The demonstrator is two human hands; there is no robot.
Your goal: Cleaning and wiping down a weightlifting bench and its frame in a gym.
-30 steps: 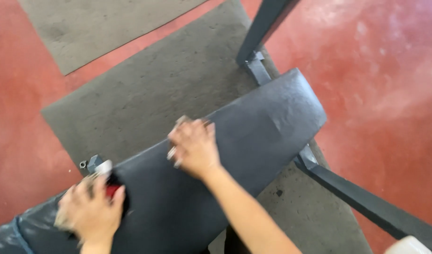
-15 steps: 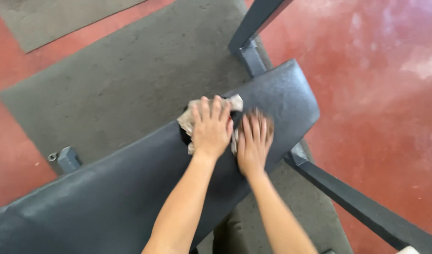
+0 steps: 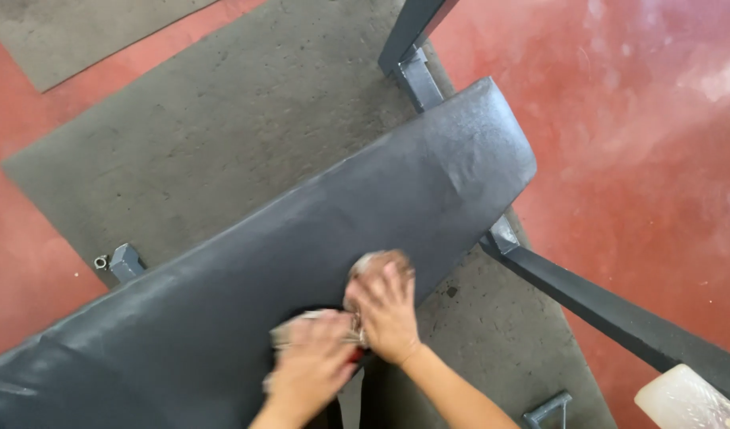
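Observation:
A long black padded bench [image 3: 428,175] runs diagonally across the view. Both hands rest close together on its near edge. My right hand [image 3: 387,308] presses down on a pale crumpled rag [image 3: 370,261] that pokes out past the fingertips. My left hand [image 3: 311,367] is blurred with motion just left of it, and pale rag strands [image 3: 289,332] show at its fingers. A small red patch [image 3: 354,357] shows between the two hands; I cannot tell what it is.
The bench stands on a grey rubber mat [image 3: 206,119] over a red floor [image 3: 643,143]. Dark metal frame bars [image 3: 619,318] run off to the right and top [image 3: 408,32]. A bolted metal foot [image 3: 125,260] is at left, and a pale wrapped object [image 3: 687,401] at bottom right.
Both hands slid with the rag from the far upper part of the pad down toward its near edge. A second ago the hands were apart; now they are together.

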